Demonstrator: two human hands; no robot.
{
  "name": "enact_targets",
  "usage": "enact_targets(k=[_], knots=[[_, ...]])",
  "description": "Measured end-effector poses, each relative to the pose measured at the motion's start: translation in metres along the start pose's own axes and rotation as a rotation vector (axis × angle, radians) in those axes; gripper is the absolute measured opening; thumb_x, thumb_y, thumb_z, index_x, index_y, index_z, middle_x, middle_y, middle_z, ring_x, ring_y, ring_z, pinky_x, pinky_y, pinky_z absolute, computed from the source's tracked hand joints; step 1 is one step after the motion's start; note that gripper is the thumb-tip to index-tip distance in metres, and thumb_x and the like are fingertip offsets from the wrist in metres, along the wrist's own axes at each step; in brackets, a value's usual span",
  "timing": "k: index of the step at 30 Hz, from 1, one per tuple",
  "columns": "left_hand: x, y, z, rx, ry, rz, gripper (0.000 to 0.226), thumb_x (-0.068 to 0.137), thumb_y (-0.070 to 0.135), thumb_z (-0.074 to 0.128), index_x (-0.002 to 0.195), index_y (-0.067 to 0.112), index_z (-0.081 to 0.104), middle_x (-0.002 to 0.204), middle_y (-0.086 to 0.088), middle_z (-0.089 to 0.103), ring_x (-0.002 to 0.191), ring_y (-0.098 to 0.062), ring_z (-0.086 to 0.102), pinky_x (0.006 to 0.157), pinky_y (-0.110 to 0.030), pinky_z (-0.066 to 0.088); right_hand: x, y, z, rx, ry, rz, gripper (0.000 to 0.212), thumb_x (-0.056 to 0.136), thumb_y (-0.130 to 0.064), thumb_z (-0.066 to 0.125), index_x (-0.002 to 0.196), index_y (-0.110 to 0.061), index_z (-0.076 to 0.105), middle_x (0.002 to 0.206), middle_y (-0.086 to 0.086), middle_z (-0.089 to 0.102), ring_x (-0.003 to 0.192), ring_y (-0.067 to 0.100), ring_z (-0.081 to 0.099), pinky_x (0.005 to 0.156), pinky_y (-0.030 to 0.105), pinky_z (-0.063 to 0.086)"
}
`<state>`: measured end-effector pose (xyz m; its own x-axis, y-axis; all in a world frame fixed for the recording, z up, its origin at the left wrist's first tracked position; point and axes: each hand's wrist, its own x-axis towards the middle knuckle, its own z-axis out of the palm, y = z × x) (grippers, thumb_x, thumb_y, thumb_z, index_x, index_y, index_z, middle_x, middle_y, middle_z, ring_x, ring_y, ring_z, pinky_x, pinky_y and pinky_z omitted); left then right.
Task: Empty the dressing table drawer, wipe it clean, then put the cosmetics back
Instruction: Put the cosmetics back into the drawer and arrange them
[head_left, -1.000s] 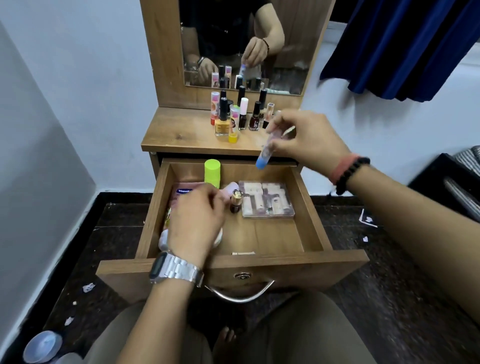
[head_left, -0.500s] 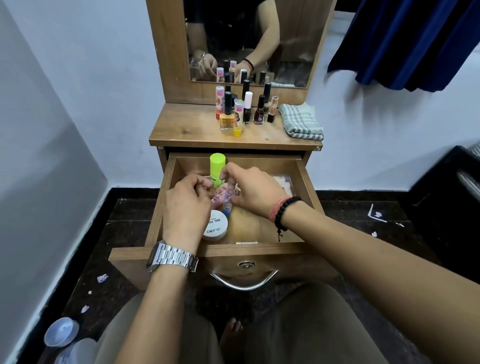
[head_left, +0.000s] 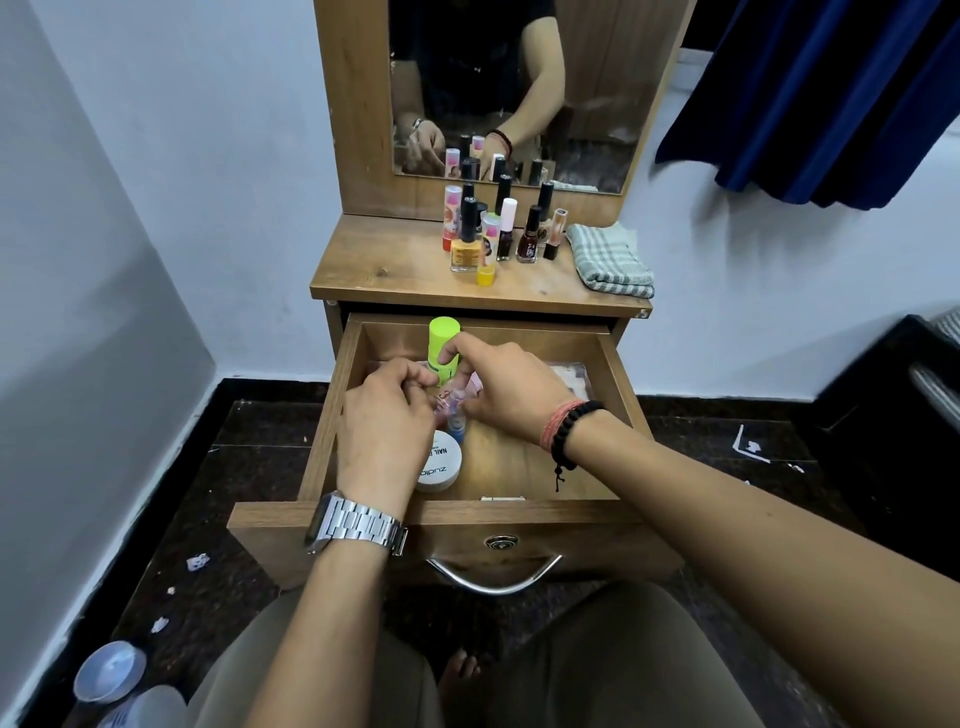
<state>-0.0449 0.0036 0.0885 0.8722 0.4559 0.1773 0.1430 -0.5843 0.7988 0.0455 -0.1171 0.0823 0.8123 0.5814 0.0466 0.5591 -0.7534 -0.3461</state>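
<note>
Both hands are down inside the open drawer of the dressing table, near its back left corner. The left hand, fingers curled, and the right hand, fingers bent downward, meet over a small clear tube with a blue cap; their fingertips seem to pinch it, though the exact grip is hidden by the knuckles. Just behind the hands stands a lime-green capped bottle, touching the right hand's forefinger. A white round jar lies at the left hand's heel, toward the drawer's front edge. A clear flat case shows past the right wrist, at the drawer's back right.

On the counter above, a cluster of nail polish bottles stands at the middle, close to the mirror, with a folded checked cloth at the right edge.
</note>
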Motion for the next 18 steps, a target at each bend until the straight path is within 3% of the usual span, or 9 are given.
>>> enact_targets(k=[3, 8, 12, 15, 16, 18], knots=[[-0.001, 0.001, -0.001, -0.001, -0.011, -0.006, 0.023, 0.095, 0.009, 0.047, 0.091, 0.020, 0.067, 0.092, 0.004, 0.070, 0.064, -0.001, 0.058, 0.056, -0.011, 0.040, -0.002, 0.003, -0.007, 0.002, 0.008, -0.013, 0.046, 0.078, -0.014, 0.066, 0.116, -0.030, 0.046, 0.101, -0.013, 0.065, 0.091, 0.021, 0.062, 0.074, 0.031, 0.047], [-0.002, 0.001, -0.001, -0.028, -0.029, -0.023, 0.025, 0.093, 0.007, 0.045, 0.089, 0.021, 0.066, 0.093, 0.002, 0.072, 0.076, -0.012, 0.065, 0.065, -0.027, 0.049, -0.007, 0.003, -0.027, 0.032, 0.046, -0.055, 0.041, 0.079, -0.024, 0.069, 0.115, -0.028, 0.051, 0.099, -0.013, 0.062, 0.084, 0.012, 0.060, 0.076, 0.036, 0.052], [-0.002, 0.004, -0.002, -0.011, -0.042, -0.023, 0.026, 0.093, 0.008, 0.045, 0.084, 0.026, 0.062, 0.091, -0.001, 0.072, 0.085, -0.023, 0.066, 0.076, -0.042, 0.053, 0.007, 0.015, -0.069, 0.066, 0.322, -0.063, 0.019, 0.085, -0.022, 0.065, 0.103, -0.027, 0.060, 0.094, -0.013, 0.064, 0.083, 0.003, 0.057, 0.091, 0.033, 0.049], [-0.002, 0.003, 0.000, -0.013, -0.040, -0.027, 0.027, 0.092, 0.009, 0.046, 0.081, 0.029, 0.060, 0.086, 0.000, 0.072, 0.082, -0.024, 0.066, 0.074, -0.041, 0.053, 0.032, 0.036, -0.108, 0.137, 0.542, 0.036, 0.022, 0.084, -0.009, 0.059, 0.101, -0.020, 0.065, 0.098, -0.008, 0.067, 0.085, 0.003, 0.057, 0.077, 0.011, 0.047], [-0.002, 0.002, 0.000, -0.014, -0.042, -0.028, 0.027, 0.092, 0.009, 0.047, 0.081, 0.029, 0.060, 0.083, 0.001, 0.072, 0.080, -0.023, 0.067, 0.072, -0.039, 0.053, 0.041, 0.046, -0.118, 0.128, 0.584, 0.085, 0.025, 0.083, -0.007, 0.058, 0.102, -0.021, 0.065, 0.101, -0.008, 0.066, 0.088, 0.004, 0.057, 0.076, 0.009, 0.045], [-0.002, 0.002, 0.000, -0.029, -0.044, -0.036, 0.027, 0.092, 0.008, 0.047, 0.081, 0.028, 0.061, 0.078, 0.004, 0.071, 0.077, -0.020, 0.067, 0.068, -0.034, 0.052, 0.057, 0.065, -0.131, 0.075, 0.599, 0.164, 0.033, 0.080, -0.005, 0.058, 0.105, -0.025, 0.065, 0.109, -0.007, 0.066, 0.094, 0.008, 0.058, 0.082, 0.020, 0.048]])
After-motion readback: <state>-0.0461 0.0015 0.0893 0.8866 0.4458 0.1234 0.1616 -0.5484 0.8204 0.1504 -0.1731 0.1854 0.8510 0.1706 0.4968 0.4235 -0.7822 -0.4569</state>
